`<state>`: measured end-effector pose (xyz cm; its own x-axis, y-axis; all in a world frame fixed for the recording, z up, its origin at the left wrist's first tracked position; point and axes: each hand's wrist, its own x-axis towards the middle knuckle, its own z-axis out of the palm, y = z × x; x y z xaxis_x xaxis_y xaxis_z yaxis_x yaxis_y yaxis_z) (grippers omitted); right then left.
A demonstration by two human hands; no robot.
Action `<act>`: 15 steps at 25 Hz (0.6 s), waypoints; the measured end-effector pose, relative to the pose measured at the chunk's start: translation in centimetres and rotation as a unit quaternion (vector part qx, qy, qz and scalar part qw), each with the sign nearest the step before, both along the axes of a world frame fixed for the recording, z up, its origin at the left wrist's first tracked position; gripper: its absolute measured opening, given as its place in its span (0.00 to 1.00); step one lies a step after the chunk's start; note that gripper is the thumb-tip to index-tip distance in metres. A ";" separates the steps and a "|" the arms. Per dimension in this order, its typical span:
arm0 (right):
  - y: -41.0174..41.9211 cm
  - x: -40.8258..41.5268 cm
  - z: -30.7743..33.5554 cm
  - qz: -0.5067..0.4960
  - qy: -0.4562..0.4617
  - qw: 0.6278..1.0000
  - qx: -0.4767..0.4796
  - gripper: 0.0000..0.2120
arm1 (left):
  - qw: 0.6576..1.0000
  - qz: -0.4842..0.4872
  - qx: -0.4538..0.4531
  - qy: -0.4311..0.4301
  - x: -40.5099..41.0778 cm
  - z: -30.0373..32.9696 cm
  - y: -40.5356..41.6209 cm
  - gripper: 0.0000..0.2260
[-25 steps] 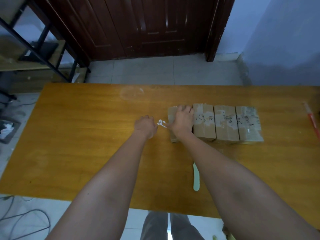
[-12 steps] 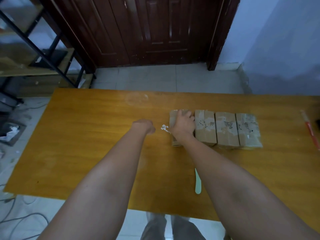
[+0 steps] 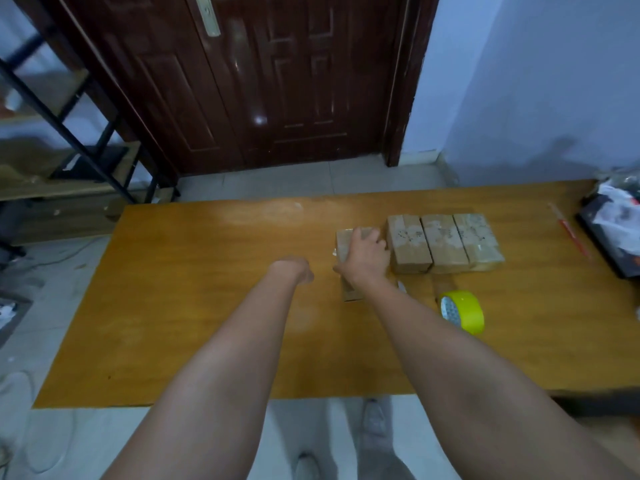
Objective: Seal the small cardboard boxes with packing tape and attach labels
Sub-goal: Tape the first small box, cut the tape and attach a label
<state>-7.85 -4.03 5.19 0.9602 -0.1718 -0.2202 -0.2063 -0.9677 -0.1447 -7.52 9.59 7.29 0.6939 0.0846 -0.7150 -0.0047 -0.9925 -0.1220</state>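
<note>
Beside the held box (image 3: 346, 239), three taped boxes (image 3: 445, 242), tape roll (image 3: 465, 311) (yellow, upright)

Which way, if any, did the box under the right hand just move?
Yes. The box under the right hand slid toward the camera: it was level with the row of three boxes, and now its near end sticks out past theirs.

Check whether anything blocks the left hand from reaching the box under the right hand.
Nothing visible does. Only bare table lies between the left hand and the leftmost cardboard box, which the right hand holds. The yellow tape roll lies right of the right forearm, out of that path.
</note>
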 end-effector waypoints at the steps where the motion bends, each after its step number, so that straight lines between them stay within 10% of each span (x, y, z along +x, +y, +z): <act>1: 0.5 -1.2 -0.3 -0.005 0.002 1.000 -0.002 0.43 | 1.000 -0.007 0.006 0.011 -1.0 -0.2 0.5 0.18; 15: 2.8 -7.6 -7.6 0.006 0.076 0.997 0.002 0.44 | 0.999 -0.049 0.007 0.002 -7.7 -7.3 2.7 0.16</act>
